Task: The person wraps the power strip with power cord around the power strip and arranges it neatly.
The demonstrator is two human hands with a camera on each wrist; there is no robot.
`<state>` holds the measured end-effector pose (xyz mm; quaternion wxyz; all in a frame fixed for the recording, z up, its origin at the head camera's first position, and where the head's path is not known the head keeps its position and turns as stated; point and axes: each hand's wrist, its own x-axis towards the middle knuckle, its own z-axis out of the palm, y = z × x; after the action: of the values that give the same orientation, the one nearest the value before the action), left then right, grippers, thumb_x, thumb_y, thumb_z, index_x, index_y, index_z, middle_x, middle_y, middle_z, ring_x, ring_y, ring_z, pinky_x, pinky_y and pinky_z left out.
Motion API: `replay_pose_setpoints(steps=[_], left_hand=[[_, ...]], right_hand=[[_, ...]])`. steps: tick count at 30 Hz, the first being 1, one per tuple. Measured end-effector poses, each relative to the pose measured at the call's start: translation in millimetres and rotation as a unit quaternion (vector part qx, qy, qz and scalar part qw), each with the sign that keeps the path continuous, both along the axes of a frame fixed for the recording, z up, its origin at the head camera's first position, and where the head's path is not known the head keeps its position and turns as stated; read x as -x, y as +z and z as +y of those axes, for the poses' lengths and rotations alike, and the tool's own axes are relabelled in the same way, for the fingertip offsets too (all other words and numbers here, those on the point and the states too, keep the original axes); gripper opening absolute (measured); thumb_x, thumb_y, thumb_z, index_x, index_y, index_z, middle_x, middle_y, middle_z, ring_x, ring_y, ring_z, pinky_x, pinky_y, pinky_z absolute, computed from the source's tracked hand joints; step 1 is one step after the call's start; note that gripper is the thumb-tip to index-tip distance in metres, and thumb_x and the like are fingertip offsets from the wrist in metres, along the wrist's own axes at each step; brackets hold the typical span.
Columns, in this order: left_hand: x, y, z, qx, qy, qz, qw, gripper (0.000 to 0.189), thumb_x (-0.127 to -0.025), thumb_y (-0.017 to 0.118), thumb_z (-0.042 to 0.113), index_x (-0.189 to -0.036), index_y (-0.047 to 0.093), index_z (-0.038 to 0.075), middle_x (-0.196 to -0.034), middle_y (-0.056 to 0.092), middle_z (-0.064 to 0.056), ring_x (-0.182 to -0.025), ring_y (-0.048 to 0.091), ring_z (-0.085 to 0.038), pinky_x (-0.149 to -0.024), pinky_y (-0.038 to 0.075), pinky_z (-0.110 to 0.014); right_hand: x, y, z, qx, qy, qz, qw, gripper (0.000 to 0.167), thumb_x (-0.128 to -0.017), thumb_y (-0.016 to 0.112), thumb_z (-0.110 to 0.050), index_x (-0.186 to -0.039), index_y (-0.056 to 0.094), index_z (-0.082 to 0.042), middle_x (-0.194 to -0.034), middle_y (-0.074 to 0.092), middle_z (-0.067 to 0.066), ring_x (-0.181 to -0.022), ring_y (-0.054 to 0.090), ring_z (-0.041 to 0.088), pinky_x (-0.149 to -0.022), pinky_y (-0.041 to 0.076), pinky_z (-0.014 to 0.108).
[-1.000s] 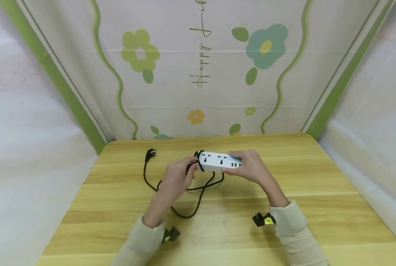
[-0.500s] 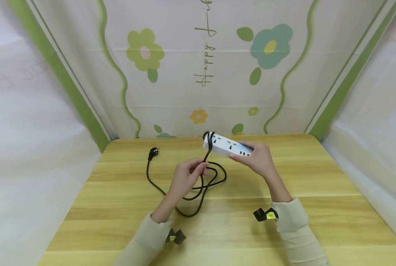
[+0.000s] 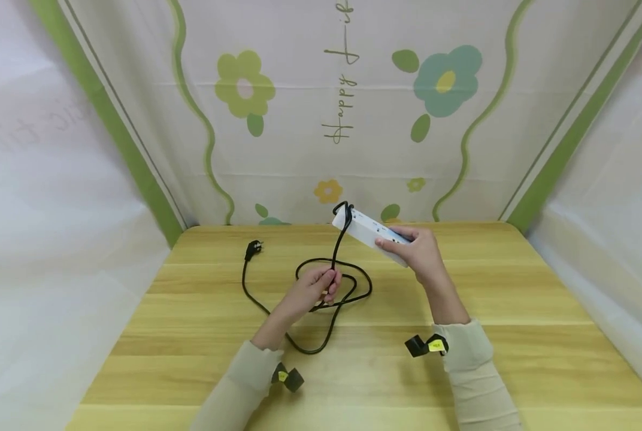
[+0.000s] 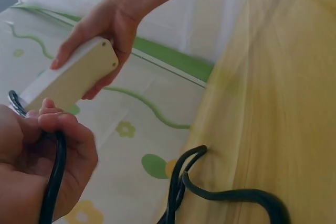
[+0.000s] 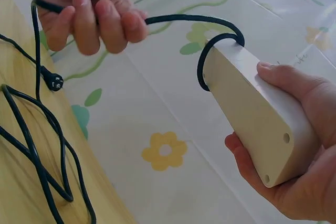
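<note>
A white power strip (image 3: 368, 232) is held up over the table's far part, tilted, its left end higher. My right hand (image 3: 419, 251) grips its right end, thumb on one side and fingers on the other. The black power cord (image 5: 184, 18) loops round the strip's far end. My left hand (image 3: 318, 286) holds the cord below that end, fingers curled round it, as the right wrist view also shows. The rest of the cord lies in loose loops on the wooden table. Its black plug (image 3: 253, 248) rests at the back left, prongs pointing right.
The wooden table (image 3: 461, 371) ends at a hanging white cloth (image 3: 299, 143) printed with flowers and lettering. White sheets (image 3: 57, 251) close off both sides. A small black camera is strapped to each sleeve cuff.
My left hand has slid from the strip's end down along the cord, towards me. The strip's left end has risen and tilted, with my right hand still gripping it.
</note>
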<state>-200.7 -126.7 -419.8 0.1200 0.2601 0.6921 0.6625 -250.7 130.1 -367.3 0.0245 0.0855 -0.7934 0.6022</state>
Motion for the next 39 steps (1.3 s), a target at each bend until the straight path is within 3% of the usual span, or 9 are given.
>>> replay_pose_setpoints(steps=[6, 11, 15, 19, 23, 27, 31, 34, 39], left_hand=[[7.7, -7.0, -3.5, 0.048, 0.007, 0.005, 0.9988, 0.036, -0.11, 0.032, 0.02, -0.092, 0.055, -0.002, -0.072, 0.046, -0.004, -0.062, 0.043, -0.012, -0.056, 0.041, -0.027], [12.9, -11.4, -7.8, 0.067, 0.01, 0.004, 0.9977, 0.031, -0.109, 0.032, 0.009, -0.091, 0.055, -0.004, -0.073, 0.047, -0.005, -0.063, 0.044, -0.014, -0.057, 0.042, -0.03], [15.7, -14.2, -8.3, 0.094, 0.023, -0.003, 0.9953, 0.031, -0.109, 0.032, 0.006, -0.092, 0.054, -0.006, -0.075, 0.047, -0.006, -0.063, 0.043, -0.013, -0.055, 0.04, -0.028], [23.3, -19.3, -10.9, 0.136, 0.065, 0.033, 0.988, 0.032, -0.109, 0.034, 0.01, -0.093, 0.056, -0.005, -0.075, 0.049, -0.006, -0.062, 0.044, -0.01, -0.055, 0.04, -0.021], [30.6, -22.7, -18.1, 0.139, 0.111, 0.065, 0.9819, 0.032, -0.108, 0.038, 0.009, -0.086, 0.057, -0.003, -0.069, 0.049, -0.008, -0.058, 0.042, -0.011, -0.052, 0.037, -0.019], [31.9, -20.7, -25.4, 0.133, 0.131, 0.046, 0.9813, 0.03, -0.107, 0.041, 0.007, -0.086, 0.06, -0.003, -0.068, 0.05, -0.009, -0.056, 0.041, -0.011, -0.051, 0.036, -0.02], [34.6, -18.3, -32.1, 0.144, 0.156, 0.054, 0.9756, 0.03, -0.105, 0.042, 0.002, -0.083, 0.06, -0.004, -0.064, 0.05, -0.008, -0.052, 0.038, -0.008, -0.049, 0.034, -0.021], [36.2, -15.1, -38.7, 0.144, 0.167, 0.077, 0.9723, 0.027, -0.102, 0.043, -0.002, -0.079, 0.057, -0.004, -0.061, 0.046, -0.006, -0.05, 0.034, -0.009, -0.049, 0.031, -0.021], [38.1, -8.4, -48.7, 0.163, 0.176, 0.123, 0.963, 0.021, -0.098, 0.05, -0.007, -0.09, 0.068, 0.001, -0.077, 0.064, -0.008, -0.067, 0.055, -0.012, -0.062, 0.047, -0.025]], right_hand=[[-2.8, -1.6, -4.4, 0.058, 0.044, -0.025, 0.997, 0.049, -0.086, 0.079, -0.016, -0.124, 0.064, 0.01, -0.113, 0.068, 0.015, -0.083, 0.068, 0.009, -0.073, 0.057, 0.023], [-5.3, -2.0, -9.5, 0.084, 0.076, -0.035, 0.993, 0.047, -0.087, 0.076, -0.011, -0.124, 0.062, 0.014, -0.1, 0.072, 0.001, -0.082, 0.069, 0.009, -0.074, 0.057, 0.024], [-7.4, -2.6, -10.3, 0.09, 0.09, -0.046, 0.9908, 0.049, -0.087, 0.075, -0.01, -0.125, 0.06, 0.016, -0.097, 0.073, -0.002, -0.083, 0.069, 0.009, -0.075, 0.057, 0.024], [-7.6, -3.1, -11.1, 0.075, 0.106, -0.042, 0.9906, 0.049, -0.086, 0.076, -0.012, -0.125, 0.061, 0.014, -0.097, 0.073, -0.003, -0.084, 0.069, 0.009, -0.075, 0.057, 0.023], [-6.0, -5.8, -12.0, 0.076, 0.154, -0.015, 0.9851, 0.045, -0.086, 0.076, -0.009, -0.121, 0.063, 0.016, -0.092, 0.075, -0.006, -0.081, 0.069, 0.01, -0.071, 0.057, 0.024], [-5.5, -8.7, -11.7, 0.068, 0.209, 0.005, 0.9754, 0.044, -0.084, 0.078, -0.008, -0.118, 0.064, 0.017, -0.093, 0.076, -0.008, -0.079, 0.069, 0.009, -0.069, 0.057, 0.024], [-5.6, -9.9, -8.9, 0.047, 0.248, 0.018, 0.9675, 0.044, -0.083, 0.077, -0.005, -0.119, 0.064, 0.015, -0.095, 0.077, -0.006, -0.078, 0.069, 0.01, -0.068, 0.057, 0.026], [-5.5, -9.7, -6.4, 0.028, 0.273, 0.019, 0.9613, 0.046, -0.082, 0.078, -0.005, -0.122, 0.064, 0.013, -0.102, 0.077, 0.004, -0.081, 0.07, 0.013, -0.069, 0.058, 0.027], [-4.9, -8.0, -4.7, -0.01, 0.316, 0.03, 0.9482, 0.048, -0.08, 0.082, -0.005, -0.123, 0.065, 0.009, -0.117, 0.07, 0.024, -0.082, 0.072, 0.016, -0.068, 0.059, 0.029]])
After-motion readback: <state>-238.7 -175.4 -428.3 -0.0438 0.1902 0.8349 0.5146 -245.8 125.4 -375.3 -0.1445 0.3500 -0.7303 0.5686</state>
